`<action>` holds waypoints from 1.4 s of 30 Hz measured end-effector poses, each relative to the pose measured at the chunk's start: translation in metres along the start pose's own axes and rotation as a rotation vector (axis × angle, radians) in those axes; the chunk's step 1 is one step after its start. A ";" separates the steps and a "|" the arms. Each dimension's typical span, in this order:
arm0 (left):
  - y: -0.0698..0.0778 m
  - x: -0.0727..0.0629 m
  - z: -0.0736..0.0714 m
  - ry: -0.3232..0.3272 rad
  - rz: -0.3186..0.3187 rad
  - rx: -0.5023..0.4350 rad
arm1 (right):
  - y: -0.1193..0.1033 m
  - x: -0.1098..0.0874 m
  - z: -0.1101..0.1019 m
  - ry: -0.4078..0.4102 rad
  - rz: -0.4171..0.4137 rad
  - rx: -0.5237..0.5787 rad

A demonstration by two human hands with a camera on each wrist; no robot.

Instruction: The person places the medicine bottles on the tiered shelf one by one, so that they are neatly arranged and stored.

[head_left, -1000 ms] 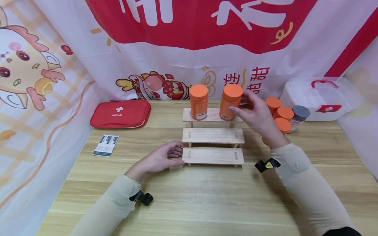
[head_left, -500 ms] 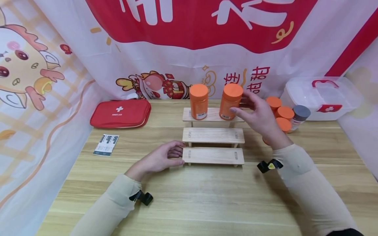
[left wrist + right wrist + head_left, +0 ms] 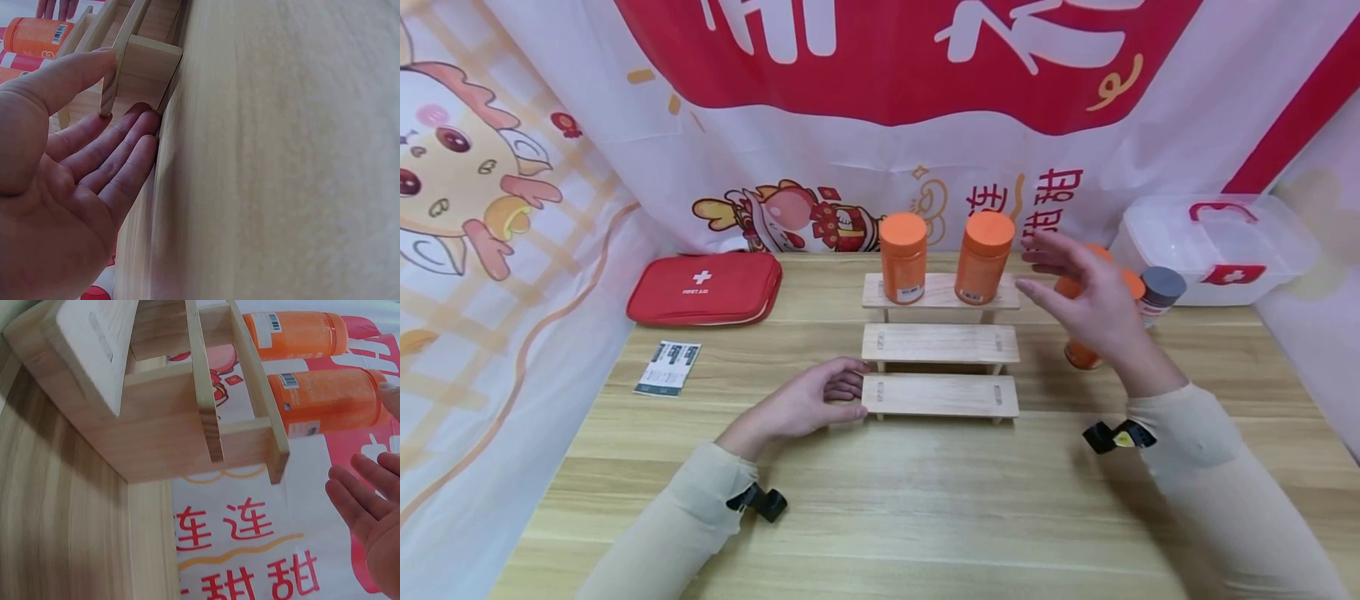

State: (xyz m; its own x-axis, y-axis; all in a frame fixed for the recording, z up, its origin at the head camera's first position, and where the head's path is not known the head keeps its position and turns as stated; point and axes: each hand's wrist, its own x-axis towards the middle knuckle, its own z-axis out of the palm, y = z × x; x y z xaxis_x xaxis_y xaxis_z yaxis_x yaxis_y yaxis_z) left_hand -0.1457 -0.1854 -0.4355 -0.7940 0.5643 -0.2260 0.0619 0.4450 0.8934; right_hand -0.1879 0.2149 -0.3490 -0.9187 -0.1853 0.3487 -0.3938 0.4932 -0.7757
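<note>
A three-step wooden rack stands on the table. Its top step bears two orange bottles with orange caps, the left bottle and the right bottle, both upright. At the rack's left end my left hand holds the lowest step; in the left wrist view, thumb and index fingertips meet the board's end while the other fingers stretch below. My right hand hovers to the right of the right bottle, fingers spread and holding nothing. Behind that hand, several more orange bottles are partly hidden.
A grey-capped bottle stands at the right beside a clear plastic box with a red handle. A red first aid pouch lies at the back left, with a small printed leaflet in front. A printed cloth hangs behind.
My right hand has let go of the right bottle on the top step and moved away to the right. The left hand stays at the rack.
</note>
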 end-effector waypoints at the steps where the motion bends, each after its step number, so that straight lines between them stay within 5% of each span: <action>1: 0.000 0.000 0.000 0.001 -0.003 0.002 | 0.001 -0.002 -0.002 0.008 -0.003 -0.017; 26: -0.002 0.001 0.000 -0.001 0.000 -0.010 | 0.053 -0.076 -0.058 0.202 0.120 -0.062; 42: -0.003 0.002 -0.001 -0.007 0.004 -0.015 | 0.085 -0.102 -0.070 0.107 0.366 -0.109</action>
State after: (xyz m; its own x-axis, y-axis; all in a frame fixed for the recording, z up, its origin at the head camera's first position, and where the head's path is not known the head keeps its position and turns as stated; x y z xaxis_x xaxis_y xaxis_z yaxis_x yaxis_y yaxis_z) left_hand -0.1479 -0.1859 -0.4379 -0.7894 0.5713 -0.2248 0.0565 0.4322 0.9000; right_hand -0.1259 0.3350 -0.4137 -0.9874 0.1067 0.1165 -0.0297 0.5989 -0.8003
